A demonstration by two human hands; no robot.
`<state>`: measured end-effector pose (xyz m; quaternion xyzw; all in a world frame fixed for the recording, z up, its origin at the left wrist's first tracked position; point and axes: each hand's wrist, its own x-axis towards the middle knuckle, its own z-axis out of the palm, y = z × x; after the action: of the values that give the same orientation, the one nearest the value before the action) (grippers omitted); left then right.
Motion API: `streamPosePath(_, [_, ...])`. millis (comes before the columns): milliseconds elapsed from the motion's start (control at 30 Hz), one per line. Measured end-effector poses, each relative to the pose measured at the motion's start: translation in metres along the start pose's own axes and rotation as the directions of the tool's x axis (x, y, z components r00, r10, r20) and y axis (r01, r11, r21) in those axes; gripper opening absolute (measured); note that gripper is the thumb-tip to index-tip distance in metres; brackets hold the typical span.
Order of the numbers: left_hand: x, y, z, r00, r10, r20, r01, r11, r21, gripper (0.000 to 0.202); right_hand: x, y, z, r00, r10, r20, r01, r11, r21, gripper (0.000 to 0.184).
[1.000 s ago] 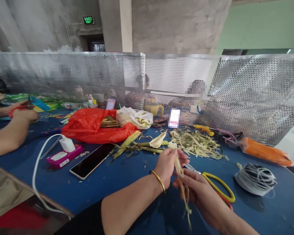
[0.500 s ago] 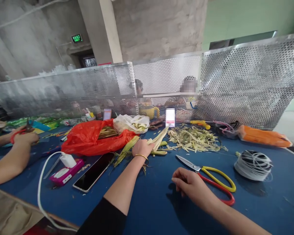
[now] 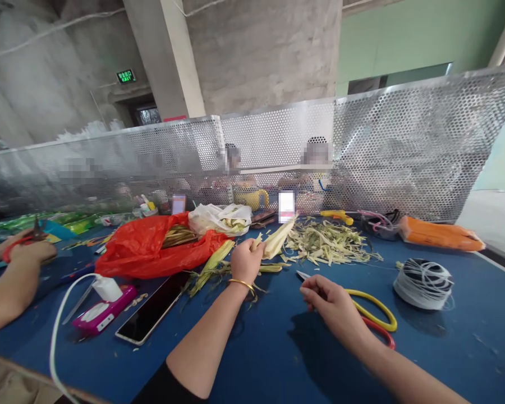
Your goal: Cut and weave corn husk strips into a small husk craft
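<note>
Now my left hand (image 3: 246, 259) grips a pale husk (image 3: 274, 241) at centre frame.
My right hand (image 3: 334, 303) lies loosely curled, empty, over the scissors (image 3: 376, 303).

I see bright, even daylight, strongest at the right edge of the table (image 3: 467, 359); a soft shadow lies beside the right hand (image 3: 332, 306); the perforated screen (image 3: 425, 140) glints; frame edges bend; pixelated patches sit behind it.

Single head-worn view — looks forward and down across blue table (image 3: 278, 359), near hands, facing perforated screen (image 3: 404, 146).
</note>
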<state>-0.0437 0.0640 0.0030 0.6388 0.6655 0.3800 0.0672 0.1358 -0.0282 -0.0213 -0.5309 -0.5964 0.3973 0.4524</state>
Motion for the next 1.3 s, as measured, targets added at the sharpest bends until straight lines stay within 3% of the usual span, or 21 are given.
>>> streamPosePath(100, [-0.025,0.017,0.003,0.995,0.102,0.017,-0.098,0.986,-0.136,0.026,0.003,-0.006,-0.004,0.992,0.059,-0.113,-0.041,0.988,0.152,0.035])
streamPosePath(200, [-0.051,0.031,0.007,0.968,0.251,0.022,-0.239,0.942,-0.236,0.017,0.004,-0.008,-0.007,0.976,0.157,-0.150,-0.111,0.953,0.281,0.045])
streamPosePath(333, [-0.067,0.038,0.007,0.936,0.350,0.031,-0.326,0.900,-0.289,0.009,0.004,-0.005,-0.010,0.958,0.213,-0.193,-0.123,0.910,0.395,0.044])
streamPosePath(600, [-0.055,0.033,0.004,0.966,0.191,0.175,-0.117,0.924,-0.364,0.018,0.003,-0.008,-0.011,0.967,0.187,-0.173,-0.089,0.884,0.458,0.033])
streamPosePath(867, [-0.051,0.028,0.005,0.970,0.242,0.020,-0.234,0.953,-0.194,0.011,0.005,-0.007,-0.016,0.940,0.245,-0.238,-0.091,0.851,0.518,0.035])
streamPosePath(1100, [-0.046,0.028,0.001,0.980,0.199,-0.005,-0.197,0.970,-0.144,0.011,0.005,-0.008,-0.018,0.907,0.172,-0.385,0.036,0.878,0.478,0.033])
streamPosePath(1300, [-0.042,0.025,0.002,0.984,0.176,0.010,-0.174,0.979,-0.108,0.010,0.007,-0.008,-0.021,0.898,0.160,-0.409,0.097,0.836,0.540,0.028])
